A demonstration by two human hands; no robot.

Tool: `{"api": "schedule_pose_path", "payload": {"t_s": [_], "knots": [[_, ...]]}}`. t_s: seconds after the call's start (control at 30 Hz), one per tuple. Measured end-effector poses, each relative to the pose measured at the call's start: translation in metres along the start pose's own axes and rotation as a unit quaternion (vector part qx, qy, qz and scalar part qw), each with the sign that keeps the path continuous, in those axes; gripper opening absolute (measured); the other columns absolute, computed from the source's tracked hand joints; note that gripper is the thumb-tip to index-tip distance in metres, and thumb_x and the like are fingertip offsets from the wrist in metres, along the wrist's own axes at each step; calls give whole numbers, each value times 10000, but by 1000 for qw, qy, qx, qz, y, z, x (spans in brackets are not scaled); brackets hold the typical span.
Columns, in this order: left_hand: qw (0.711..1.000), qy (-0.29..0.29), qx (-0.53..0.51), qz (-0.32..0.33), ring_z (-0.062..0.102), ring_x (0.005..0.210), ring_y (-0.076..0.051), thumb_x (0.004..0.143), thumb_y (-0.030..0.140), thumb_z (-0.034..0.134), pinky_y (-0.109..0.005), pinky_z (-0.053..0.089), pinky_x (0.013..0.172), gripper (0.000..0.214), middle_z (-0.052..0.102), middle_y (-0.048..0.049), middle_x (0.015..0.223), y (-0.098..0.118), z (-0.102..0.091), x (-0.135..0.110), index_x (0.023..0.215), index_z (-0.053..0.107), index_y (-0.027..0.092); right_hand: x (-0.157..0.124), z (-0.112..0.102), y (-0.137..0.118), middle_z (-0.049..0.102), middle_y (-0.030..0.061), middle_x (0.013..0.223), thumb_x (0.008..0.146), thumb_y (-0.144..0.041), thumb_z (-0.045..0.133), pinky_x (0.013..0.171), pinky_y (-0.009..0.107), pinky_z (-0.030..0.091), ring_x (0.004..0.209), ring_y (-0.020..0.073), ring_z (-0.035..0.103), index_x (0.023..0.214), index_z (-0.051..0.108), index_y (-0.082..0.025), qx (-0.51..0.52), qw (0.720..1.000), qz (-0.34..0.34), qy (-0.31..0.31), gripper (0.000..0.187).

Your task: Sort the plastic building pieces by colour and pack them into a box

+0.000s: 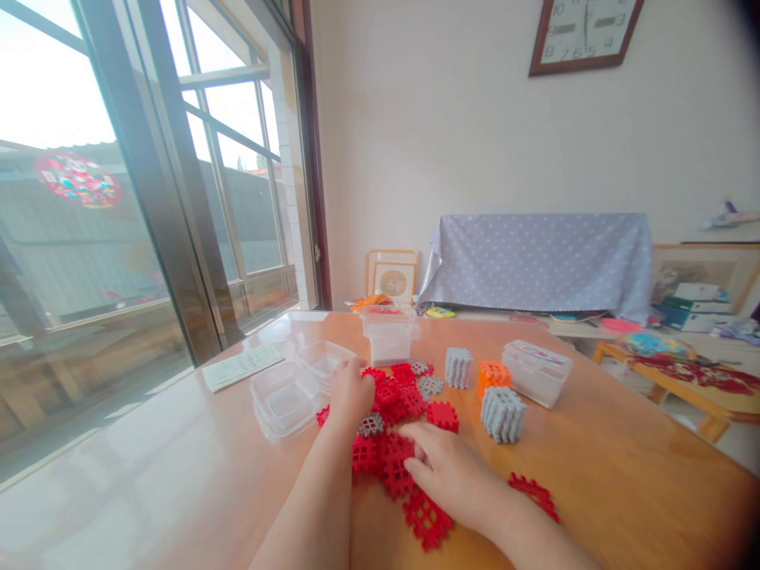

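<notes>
Both hands are down in a scatter of red interlocking tiles [392, 412] at the lower middle of the frame, on a glossy wooden surface [623, 475]. The left hand [350, 392] sits on the far left edge of the pile with its fingers curled downward over the tiles. Its fingertips are hidden behind the knuckles, so I cannot tell whether it is closed on a piece. The right hand [451, 475] lies lower and to the right, spread flat and holding nothing, its fingers [416, 447] resting on top of the red tiles. The two hands are apart, with tiles between them.

A few loose grey tiles [431, 385] are mixed into the upper part of the pile. One red tile [534, 492] lies alone to the right of the right wrist.

Right of the pile stands a grey stack [502, 414], and above it an orange stack [494, 378] and a second grey stack [458, 366]. A lidded clear box [536, 372] sits just right of the orange stack. A clear tub [389, 336] stands beyond the pile. Left of the left hand are two shallow clear trays [285, 400], with a printed sheet [241, 366] further left.
</notes>
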State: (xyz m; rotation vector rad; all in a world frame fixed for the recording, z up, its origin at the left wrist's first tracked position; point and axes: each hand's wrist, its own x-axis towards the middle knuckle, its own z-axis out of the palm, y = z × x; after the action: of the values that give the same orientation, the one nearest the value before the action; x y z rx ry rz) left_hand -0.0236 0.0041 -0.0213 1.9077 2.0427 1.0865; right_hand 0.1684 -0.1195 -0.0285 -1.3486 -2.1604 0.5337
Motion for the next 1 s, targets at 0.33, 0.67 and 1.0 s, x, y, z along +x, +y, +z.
{"api": "schedule_pose_path", "payload": {"t_s": [0.33,0.67,1.0], "knots": [[967,-129,205,78,563,1091,-355,736,331,603,-500,376,932,302,705,-121,1091,10,-1,-19,1021,633,239,4,-13,11,723,28,903,915,-297,494,688,276,419,789,185,648,1229,645,-271,-36,992,66,101,350],[974,-119,183,55,648,1038,-296,828,213,488,-399,446,887,295,718,-132,1082,13,-1,-16,1102,599,210,5,-20,14,728,29,887,930,-349,478,677,281,432,818,197,659,1167,669,-255,-18,988,63,142,319],[975,-117,184,38,644,1023,-329,822,283,532,-442,456,871,197,709,-133,1075,11,-4,-17,992,613,224,6,-25,20,722,32,887,933,-387,475,750,312,459,830,203,658,1137,684,-243,9,980,76,181,325]]}}
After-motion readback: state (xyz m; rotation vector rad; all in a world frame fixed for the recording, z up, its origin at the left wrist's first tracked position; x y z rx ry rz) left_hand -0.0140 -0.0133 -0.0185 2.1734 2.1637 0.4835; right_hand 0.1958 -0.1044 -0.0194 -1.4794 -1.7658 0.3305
